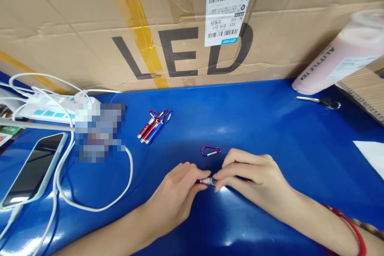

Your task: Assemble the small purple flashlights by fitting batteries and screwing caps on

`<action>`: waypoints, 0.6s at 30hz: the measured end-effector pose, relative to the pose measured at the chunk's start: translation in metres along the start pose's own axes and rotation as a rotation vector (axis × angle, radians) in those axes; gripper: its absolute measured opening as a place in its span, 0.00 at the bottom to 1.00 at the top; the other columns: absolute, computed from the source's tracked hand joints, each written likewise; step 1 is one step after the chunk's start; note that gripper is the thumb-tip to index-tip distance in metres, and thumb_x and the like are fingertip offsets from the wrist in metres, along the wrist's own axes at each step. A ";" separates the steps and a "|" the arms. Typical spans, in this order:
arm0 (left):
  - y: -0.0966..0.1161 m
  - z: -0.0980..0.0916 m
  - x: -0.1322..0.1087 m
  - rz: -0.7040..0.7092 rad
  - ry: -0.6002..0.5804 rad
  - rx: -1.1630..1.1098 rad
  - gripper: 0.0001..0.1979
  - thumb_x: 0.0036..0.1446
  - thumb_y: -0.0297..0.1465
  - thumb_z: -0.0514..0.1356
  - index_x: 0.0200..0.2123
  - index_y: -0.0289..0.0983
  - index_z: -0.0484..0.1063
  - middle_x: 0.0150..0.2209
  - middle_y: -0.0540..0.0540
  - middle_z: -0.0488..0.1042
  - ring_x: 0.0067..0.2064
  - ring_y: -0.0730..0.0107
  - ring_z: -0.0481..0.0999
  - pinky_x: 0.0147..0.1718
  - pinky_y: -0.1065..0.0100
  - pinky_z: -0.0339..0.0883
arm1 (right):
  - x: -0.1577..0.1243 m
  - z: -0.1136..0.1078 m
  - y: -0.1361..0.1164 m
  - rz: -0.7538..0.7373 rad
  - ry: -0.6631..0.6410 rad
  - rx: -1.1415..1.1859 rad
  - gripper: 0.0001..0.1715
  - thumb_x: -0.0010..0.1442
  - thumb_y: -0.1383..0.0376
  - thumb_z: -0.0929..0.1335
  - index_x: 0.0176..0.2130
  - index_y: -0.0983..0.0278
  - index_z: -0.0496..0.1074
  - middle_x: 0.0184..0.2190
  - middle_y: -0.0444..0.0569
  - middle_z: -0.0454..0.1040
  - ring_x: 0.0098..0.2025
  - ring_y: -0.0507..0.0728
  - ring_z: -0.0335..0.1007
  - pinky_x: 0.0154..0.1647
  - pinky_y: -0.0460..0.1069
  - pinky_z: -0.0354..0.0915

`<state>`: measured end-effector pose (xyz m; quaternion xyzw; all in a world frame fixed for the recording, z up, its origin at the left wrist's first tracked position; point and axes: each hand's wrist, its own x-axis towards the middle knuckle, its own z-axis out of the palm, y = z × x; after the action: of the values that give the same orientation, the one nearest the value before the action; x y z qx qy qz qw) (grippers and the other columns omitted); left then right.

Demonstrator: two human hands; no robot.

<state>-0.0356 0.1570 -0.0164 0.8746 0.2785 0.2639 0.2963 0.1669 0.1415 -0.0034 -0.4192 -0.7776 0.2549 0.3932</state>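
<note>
A small keychain flashlight (205, 181) lies between the fingers of my left hand (179, 188), which is closed around its body. Only its silvery end shows; the rest is hidden by the fingers. My right hand (253, 174) pinches a small shiny metal piece at that end, too small to make out fully. Just beyond the hands, a purple carabiner clip (211, 151) rests loose on the blue table (240, 120). Farther left, three similar flashlights (152, 129), two red and one blue, lie side by side with carabiners attached.
A large cardboard box (90, 48) walls off the back. At left are a white power strip (51, 106), looping white cables (131, 172) and a phone (36, 168). A pink drink bottle (324, 66), a key (319, 101), a spiral notebook (364, 88) and white paper (372, 156) occupy the right.
</note>
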 end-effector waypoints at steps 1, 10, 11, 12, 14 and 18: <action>0.000 0.000 0.000 0.004 0.005 0.002 0.09 0.64 0.24 0.46 0.43 0.33 0.64 0.28 0.47 0.67 0.28 0.71 0.65 0.27 0.70 0.61 | 0.001 0.001 0.000 0.040 0.007 0.040 0.08 0.56 0.71 0.69 0.27 0.61 0.77 0.25 0.42 0.72 0.23 0.46 0.66 0.22 0.41 0.60; -0.002 0.003 -0.001 0.067 0.049 0.085 0.10 0.63 0.22 0.48 0.45 0.34 0.64 0.28 0.48 0.67 0.28 0.71 0.63 0.27 0.69 0.61 | 0.011 0.004 0.000 0.551 -0.120 0.382 0.09 0.45 0.62 0.74 0.21 0.65 0.76 0.18 0.42 0.66 0.19 0.46 0.59 0.17 0.42 0.56; -0.002 0.002 -0.001 0.068 0.055 0.085 0.10 0.63 0.23 0.48 0.45 0.34 0.65 0.28 0.48 0.68 0.28 0.71 0.63 0.27 0.69 0.61 | 0.010 0.004 -0.001 0.568 -0.127 0.395 0.09 0.45 0.62 0.74 0.21 0.65 0.76 0.18 0.42 0.66 0.19 0.46 0.59 0.17 0.42 0.56; -0.001 0.002 -0.002 0.062 0.060 0.079 0.10 0.63 0.23 0.48 0.45 0.34 0.65 0.28 0.47 0.68 0.28 0.71 0.64 0.27 0.69 0.61 | 0.010 0.004 -0.001 0.574 -0.132 0.402 0.09 0.45 0.62 0.74 0.21 0.65 0.76 0.18 0.41 0.66 0.18 0.45 0.58 0.17 0.42 0.56; 0.000 0.001 -0.002 0.036 0.059 0.061 0.11 0.63 0.24 0.48 0.46 0.35 0.65 0.29 0.47 0.69 0.28 0.71 0.64 0.28 0.69 0.62 | 0.010 0.003 -0.001 0.574 -0.144 0.401 0.07 0.46 0.64 0.73 0.21 0.65 0.76 0.19 0.41 0.66 0.18 0.45 0.58 0.17 0.41 0.56; 0.001 0.001 -0.002 0.001 0.060 0.040 0.13 0.64 0.26 0.48 0.50 0.37 0.65 0.29 0.47 0.70 0.29 0.71 0.65 0.29 0.69 0.63 | 0.011 0.003 0.000 0.556 -0.156 0.377 0.07 0.48 0.65 0.72 0.22 0.66 0.76 0.20 0.42 0.67 0.18 0.45 0.57 0.16 0.42 0.55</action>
<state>-0.0360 0.1545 -0.0170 0.8722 0.2920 0.2844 0.2703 0.1608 0.1505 -0.0006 -0.5144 -0.6005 0.5228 0.3184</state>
